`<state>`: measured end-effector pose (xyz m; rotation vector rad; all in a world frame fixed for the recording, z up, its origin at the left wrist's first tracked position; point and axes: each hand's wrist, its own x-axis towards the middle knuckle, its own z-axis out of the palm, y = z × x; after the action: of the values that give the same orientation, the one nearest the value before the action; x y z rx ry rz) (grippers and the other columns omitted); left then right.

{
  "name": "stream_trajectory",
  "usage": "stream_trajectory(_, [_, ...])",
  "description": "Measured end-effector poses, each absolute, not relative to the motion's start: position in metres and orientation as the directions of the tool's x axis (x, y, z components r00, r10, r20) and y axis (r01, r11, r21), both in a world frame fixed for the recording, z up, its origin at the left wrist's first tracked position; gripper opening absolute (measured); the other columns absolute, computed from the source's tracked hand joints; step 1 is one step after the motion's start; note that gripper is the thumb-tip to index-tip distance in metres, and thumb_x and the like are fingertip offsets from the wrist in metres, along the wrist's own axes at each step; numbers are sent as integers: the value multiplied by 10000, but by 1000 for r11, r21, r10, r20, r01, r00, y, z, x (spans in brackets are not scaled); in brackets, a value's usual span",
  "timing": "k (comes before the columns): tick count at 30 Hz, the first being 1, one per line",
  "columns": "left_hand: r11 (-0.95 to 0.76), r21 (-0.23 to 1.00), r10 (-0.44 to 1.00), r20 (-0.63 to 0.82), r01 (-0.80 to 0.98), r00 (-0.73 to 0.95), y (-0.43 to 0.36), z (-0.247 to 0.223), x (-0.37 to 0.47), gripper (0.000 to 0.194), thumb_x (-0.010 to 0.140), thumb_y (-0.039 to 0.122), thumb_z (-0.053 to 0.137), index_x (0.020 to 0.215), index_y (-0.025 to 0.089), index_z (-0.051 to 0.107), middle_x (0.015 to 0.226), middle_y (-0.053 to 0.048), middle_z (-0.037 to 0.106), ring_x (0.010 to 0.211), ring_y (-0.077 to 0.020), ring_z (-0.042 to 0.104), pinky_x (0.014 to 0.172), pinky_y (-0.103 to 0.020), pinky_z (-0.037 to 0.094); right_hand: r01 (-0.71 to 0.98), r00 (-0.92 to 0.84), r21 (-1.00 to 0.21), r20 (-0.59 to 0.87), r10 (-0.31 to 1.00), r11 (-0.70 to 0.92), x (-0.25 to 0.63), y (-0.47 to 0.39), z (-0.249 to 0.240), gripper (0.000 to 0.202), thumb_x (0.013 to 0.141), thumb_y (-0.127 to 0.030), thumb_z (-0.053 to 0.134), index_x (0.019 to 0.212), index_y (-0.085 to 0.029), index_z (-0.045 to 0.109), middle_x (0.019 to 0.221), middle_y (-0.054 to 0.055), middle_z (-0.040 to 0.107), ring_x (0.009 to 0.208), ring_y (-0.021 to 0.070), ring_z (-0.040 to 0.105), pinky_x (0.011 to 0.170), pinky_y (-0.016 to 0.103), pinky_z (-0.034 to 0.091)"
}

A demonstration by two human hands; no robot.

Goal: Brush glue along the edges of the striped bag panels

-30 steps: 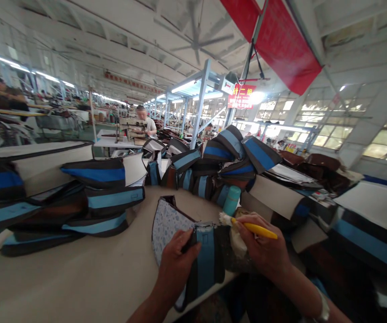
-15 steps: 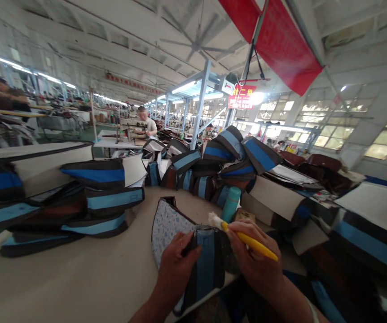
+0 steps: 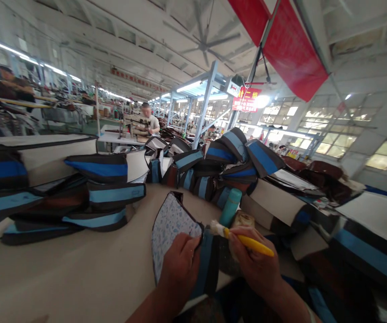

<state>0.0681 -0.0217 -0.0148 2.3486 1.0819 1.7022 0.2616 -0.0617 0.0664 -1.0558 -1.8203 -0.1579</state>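
My left hand [image 3: 180,264] is closed on the edge of a fabric bag piece [image 3: 173,220], which has a pale blue patterned lining and a dark outer side with a light blue stripe [image 3: 204,260]. A yellow-handled brush [image 3: 252,244] is gripped in my right hand [image 3: 256,264]. Its whitish bristles [image 3: 216,228] point left, close to the piece's upper edge; whether they touch it I cannot tell. Just beyond the brush stand a teal bottle [image 3: 231,207] and a small open container [image 3: 244,220], partly hidden by my right hand.
Striped bag pieces lie piled on the left [image 3: 106,193], at the back [image 3: 220,152] and on the right [image 3: 371,246] of the pale table [image 3: 89,273]. Farther off, a person in a light shirt [image 3: 153,123] is at a machine, and another person [image 3: 15,87] is at far left.
My left hand has turned the bag piece, so more of the patterned lining and less of the striped side shows. The brush has shifted slightly lower, still in my right hand.
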Motion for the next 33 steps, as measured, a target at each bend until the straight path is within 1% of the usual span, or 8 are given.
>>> stream_trajectory(4, [-784, 130, 369, 884, 607, 288, -22, -14, 72, 203, 926, 116, 451, 1037, 90, 620, 791, -87, 588, 708, -187, 558, 636, -312, 527, 700, -118, -338, 814, 568, 629, 255, -65, 84, 102, 925, -143, 584, 964, -229, 620, 890, 27, 669, 853, 190, 641, 798, 338, 492])
stream_trajectory(7, [-773, 45, 325, 885, 633, 334, -23, -9, 72, 205, 934, 125, 425, 994, 87, 617, 773, -87, 580, 687, -192, 538, 621, -327, 527, 653, -279, -291, 765, 580, 699, 247, -65, 94, 112, 918, -130, 581, 950, -233, 610, 871, 17, 675, 884, 193, 638, 829, 345, 492])
stream_trajectory(11, [-740, 10, 317, 887, 673, 335, -25, -6, 72, 205, 940, 133, 417, 962, 97, 617, 753, -81, 569, 656, -191, 519, 566, -313, 501, 665, -408, -208, 704, 582, 717, 248, -59, 102, 104, 917, -122, 560, 912, -220, 593, 789, 14, 648, 812, 192, 624, 795, 353, 484])
stream_trajectory(14, [-752, -10, 299, 886, 659, 355, -27, -6, 73, 201, 936, 126, 411, 939, 105, 611, 726, -65, 549, 628, -183, 501, 540, -302, 478, 668, -366, -238, 719, 591, 705, 251, -54, 106, 90, 923, -134, 559, 923, -217, 593, 818, 24, 656, 836, 193, 622, 817, 354, 480])
stream_trajectory(19, [-747, -39, 313, 860, 663, 403, -32, -9, 74, 200, 933, 106, 402, 952, 120, 601, 736, -55, 547, 647, -175, 509, 586, -307, 488, 678, -483, -222, 585, 652, 701, 251, -44, 104, 103, 931, -193, 539, 840, -220, 580, 754, 16, 622, 715, 187, 594, 690, 332, 478])
stream_trajectory(26, [-768, -8, 358, 824, 641, 440, -33, -15, 72, 163, 917, 103, 443, 978, 121, 592, 739, -52, 543, 645, -186, 501, 567, -314, 484, 659, -530, -222, 541, 653, 719, 247, -34, 99, 81, 934, -206, 544, 874, -226, 595, 788, 16, 650, 738, 179, 615, 725, 326, 489])
stream_trajectory(30, [-772, 3, 372, 812, 635, 449, -33, -17, 72, 157, 921, 112, 442, 951, 119, 596, 750, -61, 553, 652, -188, 510, 570, -317, 492, 671, -478, -229, 593, 648, 705, 241, -31, 98, 56, 929, -201, 556, 886, -220, 586, 796, 17, 641, 759, 180, 612, 736, 325, 475])
stream_trajectory(33, [-782, 0, 363, 813, 623, 456, -32, -17, 70, 187, 932, 123, 413, 953, 118, 598, 742, -63, 559, 645, -193, 514, 561, -322, 492, 647, -533, -242, 536, 655, 724, 239, -33, 100, 88, 931, -197, 544, 867, -224, 599, 773, 6, 635, 734, 173, 610, 718, 315, 472])
